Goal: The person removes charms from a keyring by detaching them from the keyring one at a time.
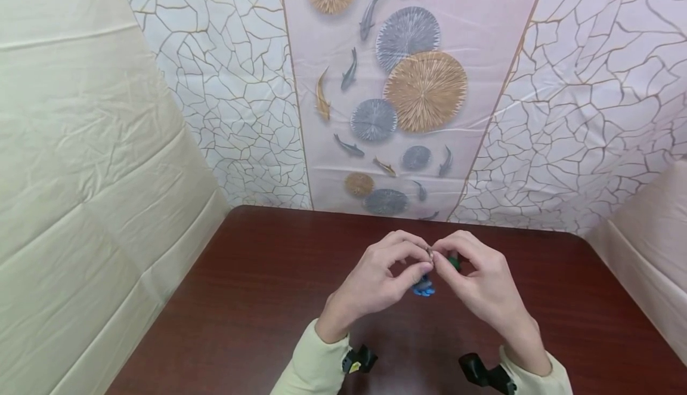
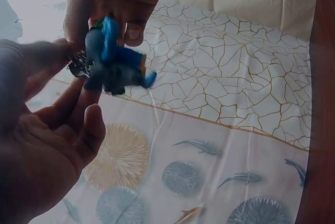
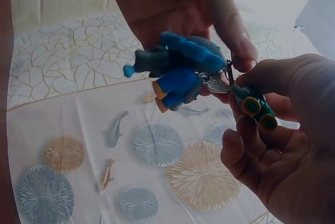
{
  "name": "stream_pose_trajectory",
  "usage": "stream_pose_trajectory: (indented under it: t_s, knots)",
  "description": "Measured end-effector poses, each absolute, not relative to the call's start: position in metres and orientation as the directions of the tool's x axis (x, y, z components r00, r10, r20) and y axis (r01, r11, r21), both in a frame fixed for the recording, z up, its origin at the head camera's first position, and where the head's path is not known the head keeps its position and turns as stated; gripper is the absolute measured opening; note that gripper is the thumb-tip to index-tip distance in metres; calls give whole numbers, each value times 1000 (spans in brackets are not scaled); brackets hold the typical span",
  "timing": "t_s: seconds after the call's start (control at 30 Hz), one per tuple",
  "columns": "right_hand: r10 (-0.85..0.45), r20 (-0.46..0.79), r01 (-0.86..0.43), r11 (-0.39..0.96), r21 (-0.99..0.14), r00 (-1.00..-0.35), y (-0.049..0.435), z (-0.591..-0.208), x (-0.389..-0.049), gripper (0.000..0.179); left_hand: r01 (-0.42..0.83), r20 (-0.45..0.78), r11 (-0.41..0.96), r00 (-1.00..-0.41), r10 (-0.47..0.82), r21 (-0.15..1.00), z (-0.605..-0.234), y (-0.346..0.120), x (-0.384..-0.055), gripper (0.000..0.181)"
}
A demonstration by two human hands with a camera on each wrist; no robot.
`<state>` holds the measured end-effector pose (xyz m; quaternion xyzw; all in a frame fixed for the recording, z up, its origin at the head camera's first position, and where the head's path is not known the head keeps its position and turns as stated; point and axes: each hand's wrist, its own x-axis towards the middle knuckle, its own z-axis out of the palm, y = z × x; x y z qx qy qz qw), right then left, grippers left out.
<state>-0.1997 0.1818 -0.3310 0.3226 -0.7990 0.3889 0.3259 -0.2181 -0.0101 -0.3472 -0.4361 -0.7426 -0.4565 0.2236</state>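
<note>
Both hands meet above the table, pinching a metal key ring (image 1: 430,255) between their fingertips. My left hand (image 1: 378,275) grips the ring's left side with thumb and fingers. From the ring hang blue-and-grey figure charms (image 1: 423,287), seen larger in the right wrist view as a blue figure (image 3: 180,84) with orange feet beside a grey one. My right hand (image 1: 483,275) pinches the ring from the other side. A green figure charm (image 3: 254,103) with yellow-ringed feet lies against its fingers. Short chains (image 2: 79,66) bunch at the ring, partly hidden by fingertips.
A dark reddish-brown table (image 1: 257,299) lies under the hands. Behind it hangs a patterned cloth (image 1: 376,85) with fish and round discs, and a cream cloth (image 1: 86,174) lines the left side. Black wrist mounts (image 1: 361,359) sit at both sleeves.
</note>
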Motion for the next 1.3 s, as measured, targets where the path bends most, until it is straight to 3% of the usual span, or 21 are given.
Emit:
stream_pose_trajectory:
  t_s: [0.27,0.47,1.3]
  knots:
    - [-289,821,-836,420,-352,-491,181,-334,-202,33,825,713,190,-559,424,533,-349,-8,-219,8]
    - [-281,827,-842,405,-357,-486,181,-335,-204,37,815,712,168,-568,413,554,-350,-7,-220,11]
    - [-252,727,-716,540,-443,-639,180,-330,-199,23,848,751,202,-529,395,490,-351,-8,-222,7]
